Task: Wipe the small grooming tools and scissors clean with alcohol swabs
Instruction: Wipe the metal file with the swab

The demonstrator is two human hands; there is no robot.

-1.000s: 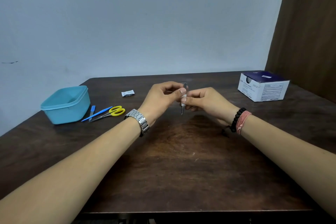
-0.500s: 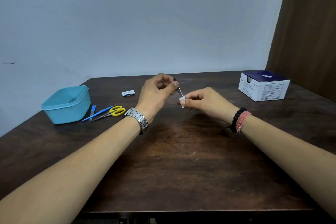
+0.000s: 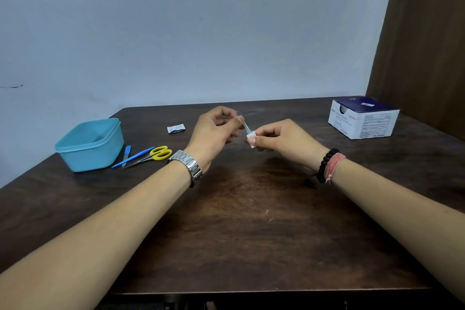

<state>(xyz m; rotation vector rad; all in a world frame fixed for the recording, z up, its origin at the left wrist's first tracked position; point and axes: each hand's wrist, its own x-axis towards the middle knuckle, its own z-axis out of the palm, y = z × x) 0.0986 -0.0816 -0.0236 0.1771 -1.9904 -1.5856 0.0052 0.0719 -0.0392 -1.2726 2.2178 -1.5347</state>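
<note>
My left hand [image 3: 216,133] pinches the upper end of a small slim metal grooming tool [image 3: 245,127] above the table's middle. My right hand [image 3: 279,137] pinches a folded white alcohol swab [image 3: 251,139] around the tool's lower end. Yellow-handled scissors [image 3: 156,154], a thin blue tool [image 3: 133,157] and a short blue-handled tool [image 3: 126,155] lie together on the table to the left, beside a teal tub.
A teal plastic tub [image 3: 90,145] stands at the left edge of the dark wooden table [image 3: 251,234]. A torn white swab wrapper [image 3: 176,128] lies behind the scissors. A blue and white swab box [image 3: 362,118] sits at the far right, near a brown curtain.
My left hand lifted and tilted the metal tool, while the swab in my right hand slid from the tool's middle down to its lower end.
</note>
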